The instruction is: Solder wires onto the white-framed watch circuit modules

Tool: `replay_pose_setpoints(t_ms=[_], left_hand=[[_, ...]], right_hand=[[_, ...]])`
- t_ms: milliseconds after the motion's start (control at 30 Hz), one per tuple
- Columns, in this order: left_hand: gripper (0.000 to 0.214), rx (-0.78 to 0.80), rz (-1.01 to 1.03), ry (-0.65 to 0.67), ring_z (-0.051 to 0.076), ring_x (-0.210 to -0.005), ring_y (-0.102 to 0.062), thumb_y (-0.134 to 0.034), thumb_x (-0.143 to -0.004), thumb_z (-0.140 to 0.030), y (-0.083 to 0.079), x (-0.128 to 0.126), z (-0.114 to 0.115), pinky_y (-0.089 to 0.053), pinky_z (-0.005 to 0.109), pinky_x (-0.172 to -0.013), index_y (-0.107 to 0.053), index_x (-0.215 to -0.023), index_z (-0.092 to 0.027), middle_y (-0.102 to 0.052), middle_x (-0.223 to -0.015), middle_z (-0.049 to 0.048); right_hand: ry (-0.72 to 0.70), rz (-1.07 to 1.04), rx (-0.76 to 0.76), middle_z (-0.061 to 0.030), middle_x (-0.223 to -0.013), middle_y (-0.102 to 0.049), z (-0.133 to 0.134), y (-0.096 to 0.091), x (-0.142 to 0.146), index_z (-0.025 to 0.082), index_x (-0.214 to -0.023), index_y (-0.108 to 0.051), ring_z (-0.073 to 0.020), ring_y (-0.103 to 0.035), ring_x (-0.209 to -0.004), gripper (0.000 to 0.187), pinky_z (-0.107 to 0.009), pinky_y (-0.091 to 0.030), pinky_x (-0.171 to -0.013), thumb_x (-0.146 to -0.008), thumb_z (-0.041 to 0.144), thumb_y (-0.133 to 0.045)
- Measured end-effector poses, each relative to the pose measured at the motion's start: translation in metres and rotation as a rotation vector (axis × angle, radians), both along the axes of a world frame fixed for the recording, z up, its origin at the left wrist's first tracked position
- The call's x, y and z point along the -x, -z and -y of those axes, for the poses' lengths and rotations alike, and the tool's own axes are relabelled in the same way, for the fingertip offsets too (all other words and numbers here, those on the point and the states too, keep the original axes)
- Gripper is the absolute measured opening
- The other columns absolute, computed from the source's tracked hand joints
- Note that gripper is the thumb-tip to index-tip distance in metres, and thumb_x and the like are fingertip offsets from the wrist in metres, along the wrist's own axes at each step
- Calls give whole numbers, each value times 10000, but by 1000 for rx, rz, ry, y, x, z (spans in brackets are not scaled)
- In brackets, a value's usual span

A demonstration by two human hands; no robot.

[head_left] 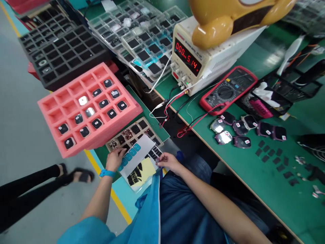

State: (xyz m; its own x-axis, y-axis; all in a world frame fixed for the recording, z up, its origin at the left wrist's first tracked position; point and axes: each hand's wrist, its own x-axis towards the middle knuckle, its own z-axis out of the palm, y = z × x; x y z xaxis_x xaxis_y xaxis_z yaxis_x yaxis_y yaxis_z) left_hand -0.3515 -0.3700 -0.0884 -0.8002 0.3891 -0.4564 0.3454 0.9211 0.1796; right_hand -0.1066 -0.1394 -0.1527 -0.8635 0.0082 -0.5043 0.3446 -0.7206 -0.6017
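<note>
My left hand [115,159], a blue band at its wrist, is at the left edge of a white sheet [147,143] with a row of blue stickers [130,153]. Its fingers are curled together; anything between them is too small to make out. The right hand [169,162] pinches a small purplish piece [157,161] near the sheet's right side. Under and around the hands lie a yellow paper [147,171] with black strips and a sheet of black labels [154,153]. Just beyond sits a compartment tray [154,135] of small parts.
A pink foam tray [72,105] holding several square watch-like units stands at the left, beside black trays [73,47]. On the green bench [254,179] are a power supply [188,61], a red multimeter [228,89], loose leads and several purple-edged units [240,128]. Another person's legs [33,189] show at left.
</note>
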Motion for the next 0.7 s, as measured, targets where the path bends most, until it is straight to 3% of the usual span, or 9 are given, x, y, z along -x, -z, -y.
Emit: replay_pose_setpoints(t_ms=[300,467,700], left_hand=[[283,-18,185,-8,182,-909,-695,-662,-998,-402,-17,-9,-28,-614,373,-829,-676,-1104,-140,-708,-1051,55],[314,-4,195,-36,172,-871,-693,-643,-1007,-427,-29,-16,-40,-612,360,-801,-664,-1141,-145,-707,-1023,53],[407,-37,169,-52,155,-725,-665,-623,-965,-517,-43,-16,-48,-568,290,-642,-664,-1138,-151,-714,-895,41]], right_hand=[[10,-12,13,12,-887,-706,-4,-10,4,135,-911,-662,-125,-703,-781,181,-293,-616,-734,-939,277,-773],[18,4,32,12,-876,-707,-4,-11,8,136,-891,-659,-122,-698,-770,207,-293,-612,-734,-954,308,-757],[25,10,47,22,-822,-705,-7,-19,10,147,-825,-627,-114,-688,-719,275,-290,-602,-723,-925,348,-784]])
